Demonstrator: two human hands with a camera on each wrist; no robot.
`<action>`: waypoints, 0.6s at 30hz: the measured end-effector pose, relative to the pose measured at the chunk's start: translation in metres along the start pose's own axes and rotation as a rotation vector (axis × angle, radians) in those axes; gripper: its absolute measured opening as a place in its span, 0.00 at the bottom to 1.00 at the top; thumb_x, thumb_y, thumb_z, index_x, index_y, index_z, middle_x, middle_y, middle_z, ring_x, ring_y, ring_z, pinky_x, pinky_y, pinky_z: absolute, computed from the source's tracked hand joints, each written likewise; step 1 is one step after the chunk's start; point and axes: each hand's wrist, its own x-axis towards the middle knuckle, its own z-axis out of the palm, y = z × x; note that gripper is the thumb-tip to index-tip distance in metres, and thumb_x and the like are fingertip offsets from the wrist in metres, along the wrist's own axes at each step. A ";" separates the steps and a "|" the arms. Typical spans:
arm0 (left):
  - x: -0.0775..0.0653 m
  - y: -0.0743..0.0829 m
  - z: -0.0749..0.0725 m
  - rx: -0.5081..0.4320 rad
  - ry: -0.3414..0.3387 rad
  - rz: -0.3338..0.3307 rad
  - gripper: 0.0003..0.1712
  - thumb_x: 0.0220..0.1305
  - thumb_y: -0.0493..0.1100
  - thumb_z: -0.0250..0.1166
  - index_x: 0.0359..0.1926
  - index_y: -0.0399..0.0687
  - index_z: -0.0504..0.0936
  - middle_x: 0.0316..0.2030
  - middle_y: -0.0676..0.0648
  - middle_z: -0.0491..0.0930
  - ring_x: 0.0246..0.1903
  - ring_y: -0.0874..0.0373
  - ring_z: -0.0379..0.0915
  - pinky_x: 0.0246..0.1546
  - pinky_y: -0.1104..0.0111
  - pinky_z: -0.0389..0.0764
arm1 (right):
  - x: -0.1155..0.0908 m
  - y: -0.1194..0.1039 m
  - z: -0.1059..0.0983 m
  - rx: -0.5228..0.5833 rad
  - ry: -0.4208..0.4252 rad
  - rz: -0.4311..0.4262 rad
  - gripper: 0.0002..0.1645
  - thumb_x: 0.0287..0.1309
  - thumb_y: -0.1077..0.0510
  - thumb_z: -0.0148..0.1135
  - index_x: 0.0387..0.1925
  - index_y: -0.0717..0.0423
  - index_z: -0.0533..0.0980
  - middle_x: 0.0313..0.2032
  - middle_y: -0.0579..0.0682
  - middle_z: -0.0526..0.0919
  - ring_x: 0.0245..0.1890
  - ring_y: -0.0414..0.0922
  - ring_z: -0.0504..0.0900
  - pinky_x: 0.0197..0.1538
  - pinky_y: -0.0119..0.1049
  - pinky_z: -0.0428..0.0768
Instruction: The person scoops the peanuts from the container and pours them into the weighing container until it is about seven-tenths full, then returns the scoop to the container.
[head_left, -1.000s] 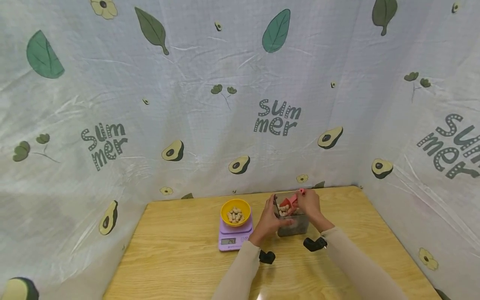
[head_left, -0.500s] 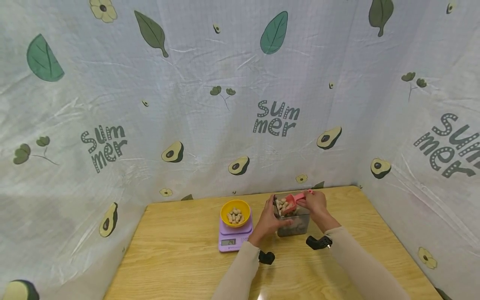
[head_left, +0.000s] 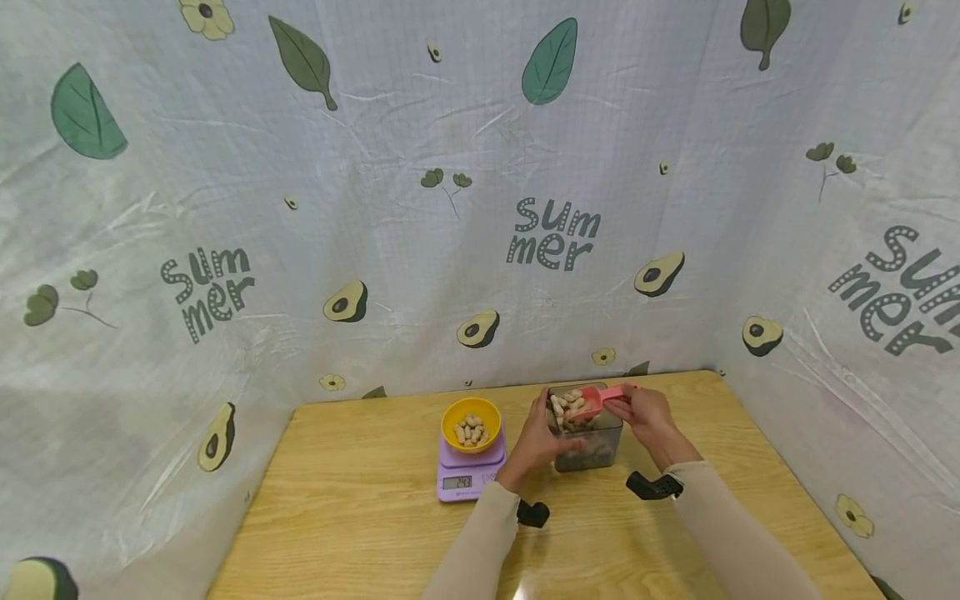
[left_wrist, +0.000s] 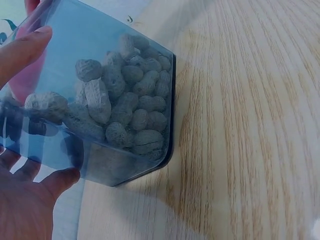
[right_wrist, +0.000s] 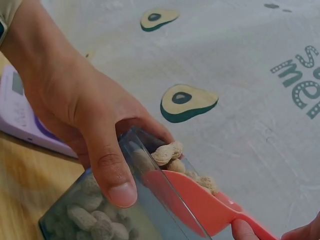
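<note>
My left hand (head_left: pixel 536 442) grips a clear, dark-tinted container (head_left: pixel 597 452) partly filled with unshelled peanuts (left_wrist: pixel 135 100). Its thumb lies across the near wall and the fingers wrap the left side. In the head view, my right hand (head_left: pixel 651 419) pinches the handle of a pink scoop (head_left: pixel 590 404) at the container's right side. The scoop's bowl is down inside the opening among the peanuts. From the right wrist view, peanuts (right_wrist: pixel 169 152) show behind the scoop's edge (right_wrist: pixel 192 200), and only fingertips (right_wrist: pixel 303 233) of the right hand appear.
Left of the container, a yellow bowl (head_left: pixel 450 422) with several peanuts sits on a purple kitchen scale (head_left: pixel 480 482) whose display reads about 243. The wooden tabletop (head_left: pixel 360 500) meets a printed plastic sheet (head_left: pixel 405 250) behind and at the sides.
My right hand has shifted to the right, bringing the scoop from steeply tilted to flatter, with its handle now pointing over the container's right rim. The left hand keeps its grip in place.
</note>
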 end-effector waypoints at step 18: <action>-0.005 0.009 -0.007 0.001 -0.020 0.052 0.72 0.49 0.60 0.76 0.79 0.57 0.32 0.78 0.41 0.41 0.75 0.41 0.48 0.72 0.46 0.59 | -0.011 -0.015 -0.009 0.186 -0.020 0.015 0.10 0.75 0.61 0.41 0.51 0.61 0.66 0.27 0.49 0.85 0.31 0.40 0.88 0.49 0.34 0.84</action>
